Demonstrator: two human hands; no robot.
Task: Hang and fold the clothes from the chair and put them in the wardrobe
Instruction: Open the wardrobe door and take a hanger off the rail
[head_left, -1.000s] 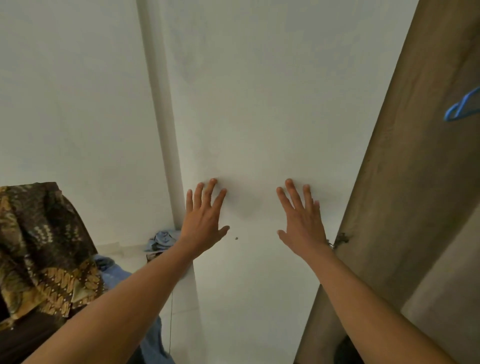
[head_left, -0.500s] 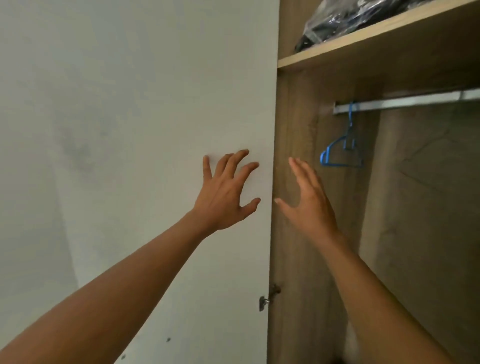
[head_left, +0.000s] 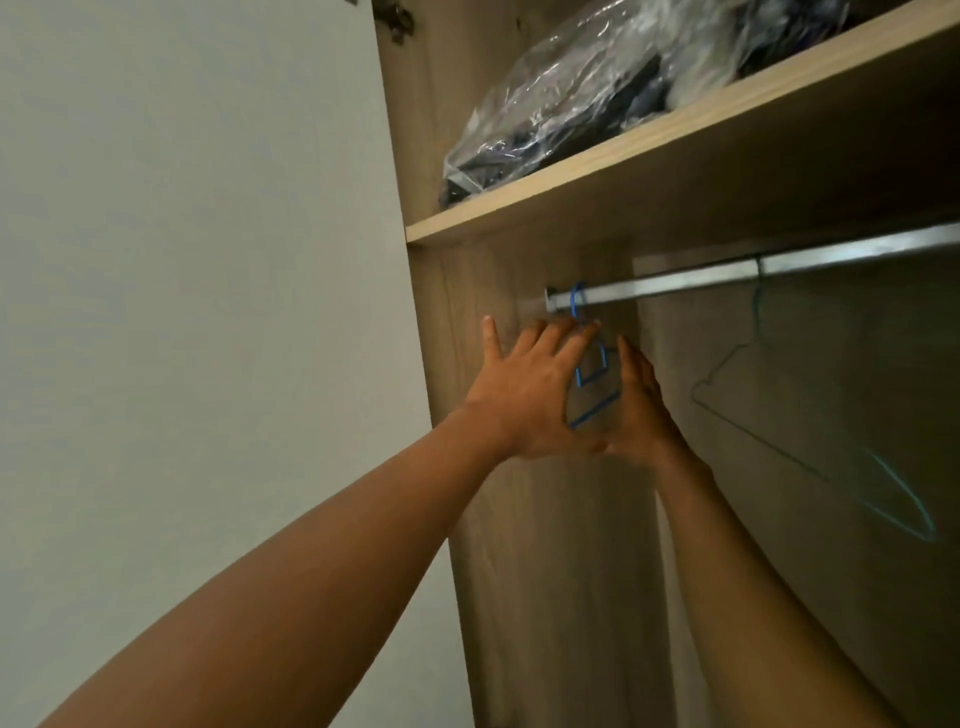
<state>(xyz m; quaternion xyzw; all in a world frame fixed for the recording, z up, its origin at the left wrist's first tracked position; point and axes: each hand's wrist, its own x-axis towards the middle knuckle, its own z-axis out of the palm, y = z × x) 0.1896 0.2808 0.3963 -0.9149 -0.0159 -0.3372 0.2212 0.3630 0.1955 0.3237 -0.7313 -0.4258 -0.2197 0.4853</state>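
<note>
Inside the open wardrobe (head_left: 519, 519), both hands are raised around a blue hanger (head_left: 592, 374) hooked at the rail's (head_left: 675, 283) left end — left hand (head_left: 524, 400) spread open at its 9 o'clock, right hand (head_left: 636, 410) open at 3 o'clock, neither clearly gripping. A teal hanger (head_left: 810, 457) hangs further right; a clear plastic bag (head_left: 571, 104) on the shelf at 12 o'clock shows no readable writing.

Both arms reach up, left hand (head_left: 524, 400) and right hand (head_left: 636, 410) spread-fingered, side by side.

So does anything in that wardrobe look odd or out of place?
Nothing is damaged or spilled. The only slightly untidy thing is the plastic bag on the shelf, whose corner hangs past the front edge. Both hangers hang on the rail.
</note>
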